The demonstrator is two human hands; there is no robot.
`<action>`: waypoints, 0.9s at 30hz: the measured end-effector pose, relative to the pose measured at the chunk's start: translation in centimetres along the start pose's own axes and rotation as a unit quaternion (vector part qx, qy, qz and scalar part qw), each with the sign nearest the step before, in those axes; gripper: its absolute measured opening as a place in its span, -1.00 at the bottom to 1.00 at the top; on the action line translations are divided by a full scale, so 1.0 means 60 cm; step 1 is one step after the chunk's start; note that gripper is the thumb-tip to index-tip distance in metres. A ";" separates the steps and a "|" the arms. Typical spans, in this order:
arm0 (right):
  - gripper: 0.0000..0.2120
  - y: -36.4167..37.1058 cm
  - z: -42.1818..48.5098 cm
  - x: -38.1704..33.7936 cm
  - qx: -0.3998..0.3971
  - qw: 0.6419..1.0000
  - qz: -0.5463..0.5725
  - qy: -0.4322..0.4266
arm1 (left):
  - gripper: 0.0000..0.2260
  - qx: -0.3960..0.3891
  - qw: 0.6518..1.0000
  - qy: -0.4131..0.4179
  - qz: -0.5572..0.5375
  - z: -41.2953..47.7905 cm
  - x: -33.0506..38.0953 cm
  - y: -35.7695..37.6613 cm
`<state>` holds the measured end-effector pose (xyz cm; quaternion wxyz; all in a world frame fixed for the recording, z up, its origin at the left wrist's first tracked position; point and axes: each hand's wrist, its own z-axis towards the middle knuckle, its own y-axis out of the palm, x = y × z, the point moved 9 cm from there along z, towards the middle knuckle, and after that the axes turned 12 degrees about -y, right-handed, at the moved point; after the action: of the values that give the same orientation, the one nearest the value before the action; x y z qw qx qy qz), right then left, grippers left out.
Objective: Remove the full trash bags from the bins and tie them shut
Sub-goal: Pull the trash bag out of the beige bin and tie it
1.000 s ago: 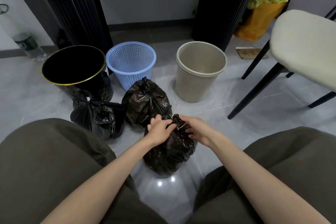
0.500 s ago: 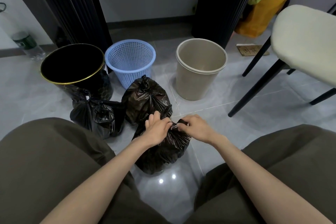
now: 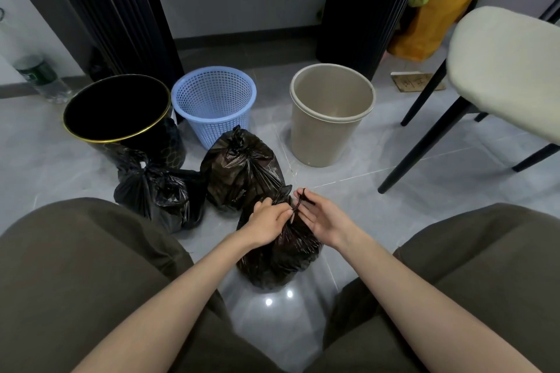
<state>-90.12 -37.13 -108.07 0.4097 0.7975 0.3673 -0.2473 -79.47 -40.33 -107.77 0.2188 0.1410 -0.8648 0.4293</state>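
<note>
Nearest trash bag (image 3: 285, 254) — neck now drawn upright — pinched by left hand (image 3: 268, 222), its twisted tip by right hand (image 3: 322, 216).

Home interior: tiled floor (image 3: 424, 179), cushioned chair (image 3: 509, 70), household waste bins (image 3: 330, 112).

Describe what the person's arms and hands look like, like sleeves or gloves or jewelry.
Both forearms are bare, with no sleeves in view. The left hand and right hand wear no gloves, and no rings, watch or bracelets show. Olive-brown trousers cover the legs.
</note>
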 end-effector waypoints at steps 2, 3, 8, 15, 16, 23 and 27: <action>-0.89 0.004 0.003 -0.002 0.001 0.999 0.026 -0.028 | -0.75 0.009 1.000 0.002 -0.018 0.000 0.002 -0.006; -0.89 0.007 0.004 -0.005 -0.003 0.999 0.027 -0.042 | -0.76 0.015 1.000 0.014 -0.020 -0.002 0.007 -0.009; -0.84 0.018 0.005 -0.004 -0.017 0.993 -0.065 -0.096 | -0.77 0.010 0.998 0.069 -0.008 -0.009 0.022 -0.005; -0.74 0.011 0.006 -0.012 0.012 0.977 -0.143 -0.160 | -0.75 0.007 0.995 0.096 0.011 -0.014 0.029 0.005; -0.73 0.011 0.006 -0.014 0.011 0.973 -0.162 -0.165 | -0.75 0.003 0.997 0.083 0.005 -0.009 0.023 0.009; -0.62 -0.004 0.009 -0.021 0.009 0.962 -0.222 -0.155 | -0.82 0.022 0.991 0.020 -0.130 -0.009 0.012 -0.020; -0.88 -0.020 0.019 -0.023 0.032 0.950 -0.270 -0.155 | -0.74 0.025 0.968 0.016 -0.250 -0.017 0.008 -0.045</action>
<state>-91.99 -38.14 -108.28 0.3539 0.6327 0.4932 -0.4808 -78.46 -41.12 -105.16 0.3297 0.3510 -0.7877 0.3844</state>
